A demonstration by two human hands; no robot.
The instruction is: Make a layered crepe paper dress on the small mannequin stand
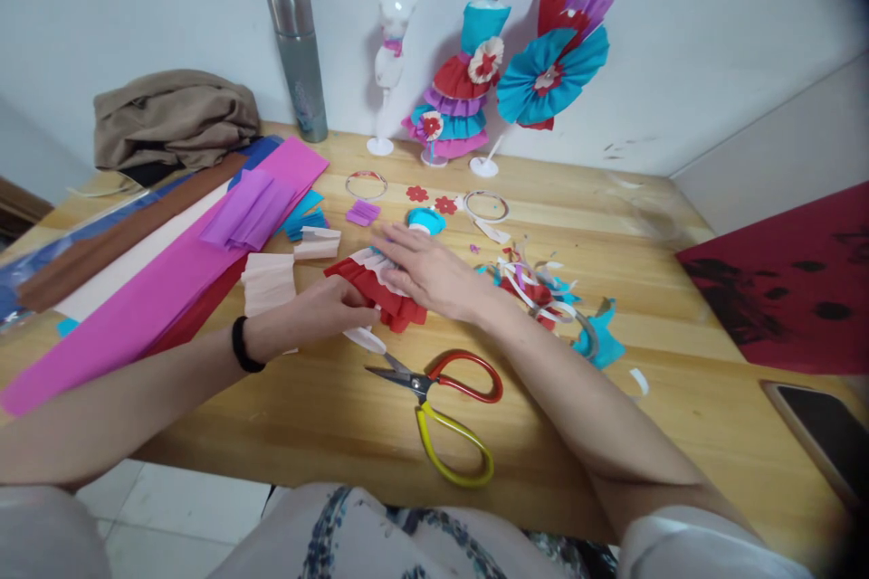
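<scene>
A small dress form lies on its side on the table, its blue crepe paper top (pixel 426 220) toward the wall and its white round base (pixel 365 339) toward me. Around it sits a ruffled skirt with a pale layer over red crepe paper (pixel 404 312). My right hand (pixel 438 276) rests over the form with fingers stretched out and apart, covering its middle. At the skirt's lower edge, my left hand (pixel 332 308) has its fingers curled in against the red paper. Its fingertips are partly hidden. Just below the base lie open scissors (pixel 422 387) with red and yellow handles.
Three dress forms stand by the wall: a bare one (pixel 390 63), one in ruffles (pixel 462 99), one with a blue fan (pixel 553 77). A flask (pixel 299 63), brown cloth (pixel 173 113) and crepe sheets (pixel 169 280) are left. Scraps (pixel 543 289) and a phone (pixel 818 434) lie right.
</scene>
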